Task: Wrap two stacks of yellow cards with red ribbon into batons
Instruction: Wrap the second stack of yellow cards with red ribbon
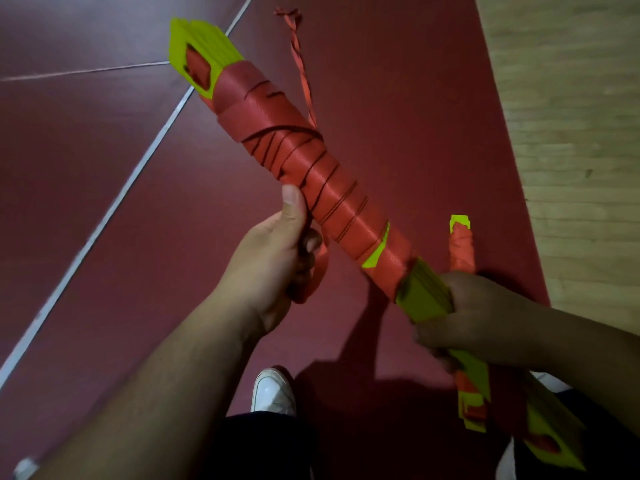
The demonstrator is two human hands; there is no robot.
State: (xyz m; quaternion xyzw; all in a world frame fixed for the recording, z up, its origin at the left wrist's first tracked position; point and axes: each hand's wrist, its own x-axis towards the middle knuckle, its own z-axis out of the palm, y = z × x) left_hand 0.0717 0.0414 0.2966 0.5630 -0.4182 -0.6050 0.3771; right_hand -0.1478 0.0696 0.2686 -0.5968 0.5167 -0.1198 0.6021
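Two batons in view. Long stack of yellow cards point(214, 43), held above the dark red floor point(398, 81), is mostly wound in red ribbon point(311, 174). Left hand point(277, 258) grips the loose ribbon tail; right hand point(485, 317) grasps the stack's bare lower part. Second, shorter ribbon-wrapped yellow stack point(462, 251) behind looks finished. Securing judged outstanding.

Left hand point(273, 261): fingers curled, thumb straight up, gripping ribbon point(318, 268).
Right hand point(485, 317): in shadow, fingers curled round the lower end of the baton point(311, 168).
Forearms point(156, 375): bare, reaching forward, well apart.
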